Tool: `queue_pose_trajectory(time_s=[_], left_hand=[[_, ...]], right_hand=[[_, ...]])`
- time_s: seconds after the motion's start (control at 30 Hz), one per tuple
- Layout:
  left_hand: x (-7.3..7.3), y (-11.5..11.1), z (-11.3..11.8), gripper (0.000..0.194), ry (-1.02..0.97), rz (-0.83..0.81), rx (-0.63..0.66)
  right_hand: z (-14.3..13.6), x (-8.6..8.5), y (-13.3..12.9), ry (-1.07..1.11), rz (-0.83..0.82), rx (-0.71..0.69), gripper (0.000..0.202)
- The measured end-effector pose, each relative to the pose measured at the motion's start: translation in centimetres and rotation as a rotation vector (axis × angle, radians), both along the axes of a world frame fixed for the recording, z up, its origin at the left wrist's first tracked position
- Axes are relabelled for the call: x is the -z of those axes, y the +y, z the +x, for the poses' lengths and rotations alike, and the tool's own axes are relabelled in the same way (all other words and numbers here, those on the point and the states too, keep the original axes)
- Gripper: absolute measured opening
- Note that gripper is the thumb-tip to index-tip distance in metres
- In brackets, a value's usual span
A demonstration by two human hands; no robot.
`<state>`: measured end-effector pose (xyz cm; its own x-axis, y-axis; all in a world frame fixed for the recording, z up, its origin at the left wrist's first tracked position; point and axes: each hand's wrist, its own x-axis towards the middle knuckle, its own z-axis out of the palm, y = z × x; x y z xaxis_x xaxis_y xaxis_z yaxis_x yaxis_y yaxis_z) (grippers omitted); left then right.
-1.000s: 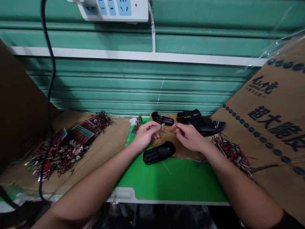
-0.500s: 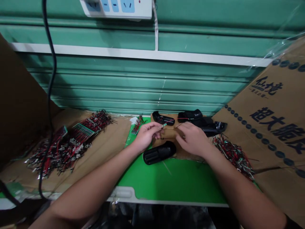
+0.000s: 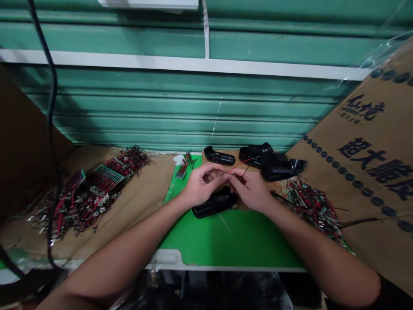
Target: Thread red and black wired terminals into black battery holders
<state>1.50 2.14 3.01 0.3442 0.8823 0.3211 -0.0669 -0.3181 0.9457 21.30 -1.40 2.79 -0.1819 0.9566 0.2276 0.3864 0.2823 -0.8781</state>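
Note:
My left hand (image 3: 204, 184) and my right hand (image 3: 250, 188) meet with fingertips together, both closed. Between them is a small wired circuit board, mostly hidden by the fingers; its red wire (image 3: 240, 164) and a short black wire stick out above my right hand, which pinches near their base. Just below the hands lies a black plastic shell (image 3: 211, 207), partly covered by my left hand. Behind the fingers rests another black shell (image 3: 222, 158), and more black shells (image 3: 263, 157) lie to the right on cardboard.
Heaps of wired circuit boards (image 3: 93, 193) lie on cardboard at left, with another pile (image 3: 312, 206) at right. A small bunch (image 3: 185, 165) sits behind my left hand. A black cable (image 3: 51, 107) hangs at left. A printed cardboard box (image 3: 371, 150) walls the right side; green shutter behind.
My hands have come together; the right moved left to meet the left. The circuit board, visible in my left fingers before, is now hidden. The view has tilted slightly down.

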Motion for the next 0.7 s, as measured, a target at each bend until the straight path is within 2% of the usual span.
queue_pose_trajectory(time_s=[0.13,0.33,0.53,0.7], left_hand=[[0.29,0.4,0.04,0.035,0.015,-0.047,-0.086],[0.1,0.45,-0.01,0.037,-0.011,-0.209,-0.022],[-0.24,0.86,-0.59,0.031,0.006,-0.226,0.008],[-0.62,0.73,-0.56,0.029,-0.083,-0.176,-0.059]], right_hand=[[-0.09,0.14,0.21,0.09,-0.044,-0.014,0.035],[-0.27,0.29,0.6,0.275,-0.112,0.007,0.043],[0.06,0.33,0.41,0.154,-0.02,0.019,0.035],[0.18,-0.29,0.04,0.007,0.03,-0.013,0.029]])
